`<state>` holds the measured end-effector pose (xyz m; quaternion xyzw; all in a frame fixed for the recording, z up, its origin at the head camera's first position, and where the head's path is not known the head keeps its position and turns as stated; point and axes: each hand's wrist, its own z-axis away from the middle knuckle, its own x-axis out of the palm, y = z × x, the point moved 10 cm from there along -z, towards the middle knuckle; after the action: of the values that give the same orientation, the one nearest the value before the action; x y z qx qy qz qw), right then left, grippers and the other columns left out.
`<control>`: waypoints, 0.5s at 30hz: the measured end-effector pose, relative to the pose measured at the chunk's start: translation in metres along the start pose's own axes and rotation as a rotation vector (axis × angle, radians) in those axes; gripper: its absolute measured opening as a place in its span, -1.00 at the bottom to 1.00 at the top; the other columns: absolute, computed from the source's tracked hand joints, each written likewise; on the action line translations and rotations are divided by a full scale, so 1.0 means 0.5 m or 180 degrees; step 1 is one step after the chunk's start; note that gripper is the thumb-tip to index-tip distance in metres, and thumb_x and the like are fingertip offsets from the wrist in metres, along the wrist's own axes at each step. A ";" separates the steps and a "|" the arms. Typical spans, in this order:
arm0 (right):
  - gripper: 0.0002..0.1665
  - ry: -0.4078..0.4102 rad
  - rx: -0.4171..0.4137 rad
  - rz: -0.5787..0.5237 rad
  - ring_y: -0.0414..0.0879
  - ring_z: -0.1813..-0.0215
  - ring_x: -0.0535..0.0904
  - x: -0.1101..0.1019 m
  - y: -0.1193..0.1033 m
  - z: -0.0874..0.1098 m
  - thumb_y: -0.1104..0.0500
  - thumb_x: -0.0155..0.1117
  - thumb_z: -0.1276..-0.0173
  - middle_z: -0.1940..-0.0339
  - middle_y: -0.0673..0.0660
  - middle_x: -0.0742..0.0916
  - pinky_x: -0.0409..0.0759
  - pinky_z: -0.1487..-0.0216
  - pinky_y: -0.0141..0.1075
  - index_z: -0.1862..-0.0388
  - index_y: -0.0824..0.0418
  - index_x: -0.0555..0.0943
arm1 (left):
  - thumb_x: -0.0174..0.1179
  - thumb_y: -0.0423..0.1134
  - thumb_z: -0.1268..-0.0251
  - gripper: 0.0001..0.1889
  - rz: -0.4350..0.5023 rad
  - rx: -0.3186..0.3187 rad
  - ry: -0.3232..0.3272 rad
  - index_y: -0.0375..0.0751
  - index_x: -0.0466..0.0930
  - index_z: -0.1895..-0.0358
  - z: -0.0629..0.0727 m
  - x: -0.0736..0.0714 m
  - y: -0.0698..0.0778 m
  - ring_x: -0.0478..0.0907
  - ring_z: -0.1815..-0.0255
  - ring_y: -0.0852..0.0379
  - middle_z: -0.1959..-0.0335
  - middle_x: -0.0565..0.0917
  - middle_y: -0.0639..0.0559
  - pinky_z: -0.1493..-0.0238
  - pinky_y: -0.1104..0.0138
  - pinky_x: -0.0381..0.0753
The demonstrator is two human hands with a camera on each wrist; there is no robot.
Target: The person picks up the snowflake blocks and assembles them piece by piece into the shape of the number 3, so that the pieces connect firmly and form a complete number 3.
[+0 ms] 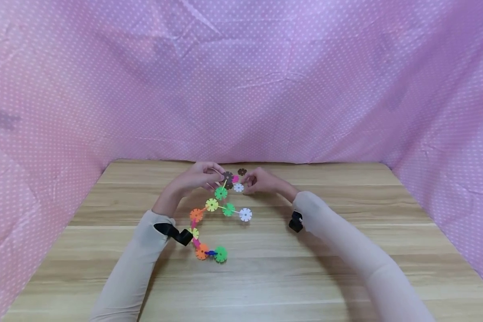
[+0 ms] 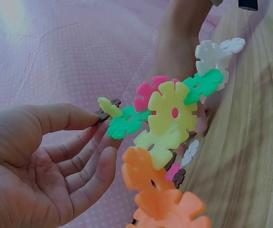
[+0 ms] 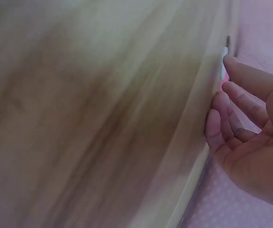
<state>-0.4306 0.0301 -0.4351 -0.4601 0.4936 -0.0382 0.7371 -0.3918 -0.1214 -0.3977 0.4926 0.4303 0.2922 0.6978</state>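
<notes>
My left hand (image 1: 199, 177) pinches a dark brown snowflake disc (image 1: 228, 177) between thumb and fingertips. From it hangs a chain of notched plastic discs, with a green disc (image 1: 221, 193), a yellow disc (image 1: 211, 205) and an orange disc (image 1: 196, 215). One branch of the chain ends in a white disc (image 1: 245, 214); the other curves down to a green disc and a blue one. Close to a pink disc (image 1: 235, 179) and a loose white disc (image 1: 238, 188) is my right hand (image 1: 264, 180). Its thumb and index fingertips look apart in the right wrist view.
Beyond the right fingertips lies a brown disc (image 1: 242, 171), near the back edge of the wooden table (image 1: 290, 277). Pink dotted cloth (image 1: 249, 89) hangs behind the table and along both sides. Each wrist carries a black camera mount.
</notes>
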 end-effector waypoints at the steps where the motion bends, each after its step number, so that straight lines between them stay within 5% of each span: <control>1: -0.59 -0.0022 -0.0008 0.0072 -0.24 0.44 0.48 0.003 0.000 -0.004 0.26 0.50 -0.27 0.43 0.14 0.69 0.46 0.37 -0.48 -0.08 0.34 0.67 | 0.13 -0.29 -0.51 -0.73 -0.0001 -0.0001 -0.0002 -0.36 0.50 -0.13 -0.001 0.001 0.000 0.67 0.20 0.05 0.17 0.69 -0.07 -0.08 -0.10 0.70; 8: -0.62 -0.0090 -0.0004 0.0371 -0.25 0.49 0.43 0.021 -0.008 -0.024 0.15 0.48 -0.32 0.52 0.03 0.65 0.40 0.43 -0.47 -0.05 0.25 0.64 | 0.14 -0.29 -0.48 -0.72 -0.0017 -0.0012 -0.0006 -0.40 0.50 -0.11 -0.005 0.007 0.000 0.66 0.23 0.08 0.16 0.71 -0.12 -0.03 -0.03 0.74; 15: -0.71 -0.0115 0.0002 0.0076 -0.17 0.28 0.50 0.015 -0.009 -0.014 0.33 0.53 -0.18 0.36 0.09 0.65 0.51 0.22 -0.44 0.16 0.34 0.62 | 0.15 -0.28 -0.49 -0.71 0.0012 -0.0034 0.0031 -0.39 0.49 -0.13 -0.006 0.008 -0.004 0.66 0.25 0.09 0.19 0.70 -0.06 -0.05 -0.05 0.73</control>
<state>-0.4304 0.0192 -0.4376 -0.4545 0.4856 -0.0214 0.7464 -0.3929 -0.1174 -0.4011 0.4883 0.4311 0.2981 0.6978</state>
